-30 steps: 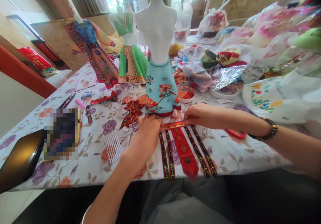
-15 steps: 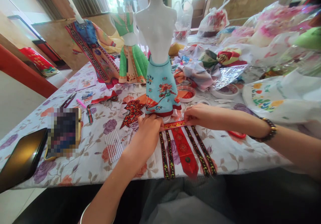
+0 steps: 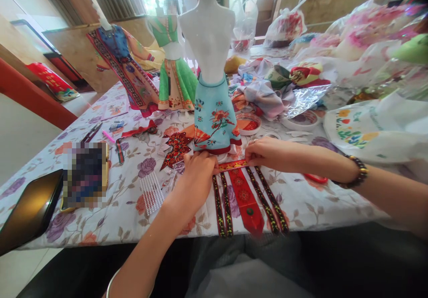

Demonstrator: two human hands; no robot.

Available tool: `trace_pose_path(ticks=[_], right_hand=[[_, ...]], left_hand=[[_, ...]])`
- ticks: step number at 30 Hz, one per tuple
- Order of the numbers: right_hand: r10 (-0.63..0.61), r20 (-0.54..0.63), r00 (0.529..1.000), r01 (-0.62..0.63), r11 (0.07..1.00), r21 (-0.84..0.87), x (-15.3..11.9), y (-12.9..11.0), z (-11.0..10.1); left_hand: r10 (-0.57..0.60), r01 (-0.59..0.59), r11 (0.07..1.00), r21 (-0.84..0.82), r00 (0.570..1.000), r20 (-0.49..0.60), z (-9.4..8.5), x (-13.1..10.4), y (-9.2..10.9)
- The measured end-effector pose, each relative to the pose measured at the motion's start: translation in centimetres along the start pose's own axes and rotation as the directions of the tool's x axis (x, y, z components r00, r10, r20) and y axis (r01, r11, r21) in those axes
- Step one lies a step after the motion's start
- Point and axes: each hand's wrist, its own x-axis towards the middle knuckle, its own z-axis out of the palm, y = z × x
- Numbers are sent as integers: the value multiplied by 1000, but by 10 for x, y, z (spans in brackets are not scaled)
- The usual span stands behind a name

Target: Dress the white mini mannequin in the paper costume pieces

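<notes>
A small red fabric belt with a beaded edge lies across the table in front of a white dress form. From it hang a wide red pointed strip and several narrow dark patterned ribbons. My left hand is closed on the belt's left end, its fingertips partly hidden. At the right end, the fingers of my right hand pinch the belt. The form wears a light blue floral skirt with a dark red hem, just behind the belt.
Left of my hands lie a sheet of stick-on pearls, a red patterned fabric piece, a phone and a dark glossy case. Two dressed forms stand behind. Tape rolls, fabric scraps and a white printed bag lie right.
Almost nothing differs. Both hands stay at the two ends of the belt, and the view has shifted very slightly.
</notes>
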Motion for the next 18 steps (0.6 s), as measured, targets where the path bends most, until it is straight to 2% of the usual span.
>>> trace_pose_path(ticks=[7,18], right_hand=[[12,15,1000,-12,1000,0,0,-2,-2],[0,-27,1000,-1,1000,-25,-1,-2,-1]], left_hand=[[-3,3,1000,1,1000,-5,-3,-1,4],[-3,3,1000,0,1000,-6,-7,-1,7]])
